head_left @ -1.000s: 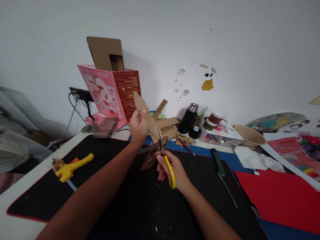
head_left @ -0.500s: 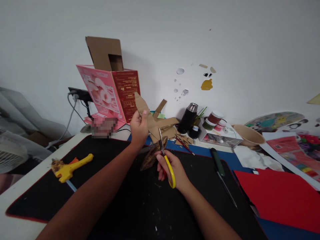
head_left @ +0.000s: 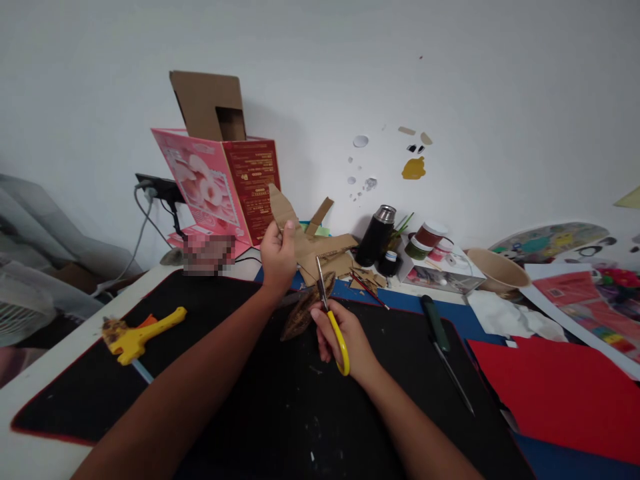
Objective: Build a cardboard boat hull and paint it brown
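Observation:
Between its thumb and fingers, my left hand [head_left: 279, 257] pinches a piece of brown cardboard [head_left: 284, 208] with a pointed top, held up above the mat. My right hand [head_left: 345, 337] is closed round the yellow-handled scissors [head_left: 340, 343], whose blades point up toward the cardboard. Whether the blades touch it is hard to tell. Below and behind the scissors a brown, rough leaf-shaped piece [head_left: 299, 320] rests over the black mat [head_left: 300, 413]. More cardboard pieces and scraps [head_left: 367, 279] lie just beyond.
A yellow glue gun [head_left: 145, 337] lies at the left, a green-handled knife [head_left: 436, 323] and red sheet [head_left: 560, 393] at the right. Behind stand a pink box [head_left: 200, 180], a black flask [head_left: 376, 237], paint jars [head_left: 430, 235] and a beige bowl [head_left: 497, 270].
Both hands keep almost the same place and grip. The fingers of my right hand have shifted slightly on the scissors; the view has moved a little.

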The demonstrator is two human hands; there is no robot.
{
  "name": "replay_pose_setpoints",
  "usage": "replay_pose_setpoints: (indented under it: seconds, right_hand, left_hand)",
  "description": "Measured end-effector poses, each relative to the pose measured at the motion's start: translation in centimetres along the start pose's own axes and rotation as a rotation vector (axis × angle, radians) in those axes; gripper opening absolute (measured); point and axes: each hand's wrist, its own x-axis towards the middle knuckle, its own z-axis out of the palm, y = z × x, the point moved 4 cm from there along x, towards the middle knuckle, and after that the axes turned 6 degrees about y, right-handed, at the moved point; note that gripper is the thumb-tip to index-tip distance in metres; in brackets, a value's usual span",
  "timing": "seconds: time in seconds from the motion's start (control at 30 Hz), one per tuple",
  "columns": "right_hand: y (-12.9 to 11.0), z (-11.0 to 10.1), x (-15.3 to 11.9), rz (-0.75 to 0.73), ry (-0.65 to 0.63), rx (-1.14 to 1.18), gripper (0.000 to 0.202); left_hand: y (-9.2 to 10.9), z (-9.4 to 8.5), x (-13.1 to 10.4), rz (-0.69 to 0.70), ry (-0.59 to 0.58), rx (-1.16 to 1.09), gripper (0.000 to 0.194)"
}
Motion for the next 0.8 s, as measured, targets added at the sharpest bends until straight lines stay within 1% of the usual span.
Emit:
replay_pose_setpoints:
  seconds: [0.3,0.5,0.67,0.8]
  right_hand:
    - [-0.38,0.00,-0.04,0.013,0.009,-0.032,0.045]
    - [-0.08,-0.02,0.05,0.027,0.038,-0.029,0.042]
    - [-0.63,0.28,-0.07,0.026,0.041,-0.052,0.043]
    - [-0.87,0.42,-0.09,0.014,0.050,-0.050,0.043]
  left_hand:
    - [-0.67,-0.39,-0.17,0.014,0.024,0.050,0.027]
    - [-0.57,-0.45,-0.18,0.023,0.036,0.065,0.028]
    - [-0.38,-0.48,-0.27,0.008,0.048,0.065,0.029]
    - [-0.41,-0.54,-0.30,0.021,0.052,0.102,0.032]
